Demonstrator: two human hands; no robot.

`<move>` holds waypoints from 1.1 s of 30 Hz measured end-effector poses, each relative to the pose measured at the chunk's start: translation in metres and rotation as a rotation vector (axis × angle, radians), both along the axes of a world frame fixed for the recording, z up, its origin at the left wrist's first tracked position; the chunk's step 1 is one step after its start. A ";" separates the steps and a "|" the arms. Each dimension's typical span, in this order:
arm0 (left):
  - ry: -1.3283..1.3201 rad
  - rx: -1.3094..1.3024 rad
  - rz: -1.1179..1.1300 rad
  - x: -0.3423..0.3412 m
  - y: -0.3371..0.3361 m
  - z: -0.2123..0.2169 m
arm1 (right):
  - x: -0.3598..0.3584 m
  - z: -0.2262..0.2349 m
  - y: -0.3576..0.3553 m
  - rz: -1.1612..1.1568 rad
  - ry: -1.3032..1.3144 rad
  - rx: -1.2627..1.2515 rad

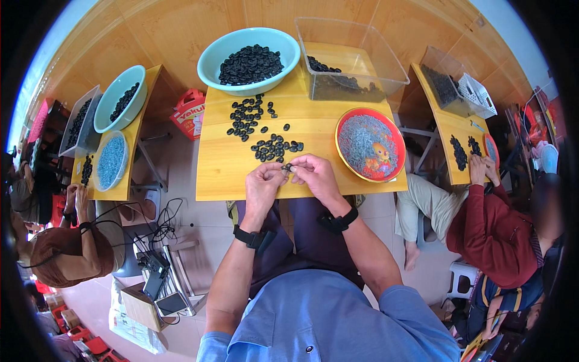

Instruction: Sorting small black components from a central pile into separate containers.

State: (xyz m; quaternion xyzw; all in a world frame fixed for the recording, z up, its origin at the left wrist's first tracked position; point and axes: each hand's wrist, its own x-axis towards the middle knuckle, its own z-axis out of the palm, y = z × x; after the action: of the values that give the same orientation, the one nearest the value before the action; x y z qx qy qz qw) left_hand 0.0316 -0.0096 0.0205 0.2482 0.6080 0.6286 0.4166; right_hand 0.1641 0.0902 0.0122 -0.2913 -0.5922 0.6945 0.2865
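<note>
Two hands met just above the near edge of the tabletop (229, 175), at the centre of the frame. The left hand (263, 184) and the right hand (318, 176) both had their fingers pinched on one small black part (288, 168) held between them, so neither hand was nearer; the part was too small to tell its long axis. Directly above the fingers in the picture, just beyond them, lay a loose cluster of black parts (276, 148), with a second scatter (246, 117) further up. At the upper centre stood a pale teal bowl (248, 60) heaped with the same black pieces, and to its right a clear plastic bin (350, 63) holding more. A round red-rimmed plate (370, 145) of small grey pieces sat to the right of the right hand, a short reach away. In the gap left of the tabletop, a red bag (188, 114) with pale lettering rested on the floor. At lower left a cardboard box (142, 308) sat beside a tangle of cables. Other people worked at similar benches at both edges of the frame.
</note>
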 end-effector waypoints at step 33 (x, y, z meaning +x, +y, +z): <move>-0.068 -0.016 0.034 -0.002 0.003 -0.003 | -0.003 0.000 0.002 -0.015 -0.041 0.011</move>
State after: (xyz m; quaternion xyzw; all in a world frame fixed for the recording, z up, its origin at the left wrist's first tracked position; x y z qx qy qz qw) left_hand 0.0293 -0.0069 0.0172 0.2130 0.6026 0.6388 0.4284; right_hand 0.1606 0.0919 0.0126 -0.3083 -0.5994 0.6831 0.2811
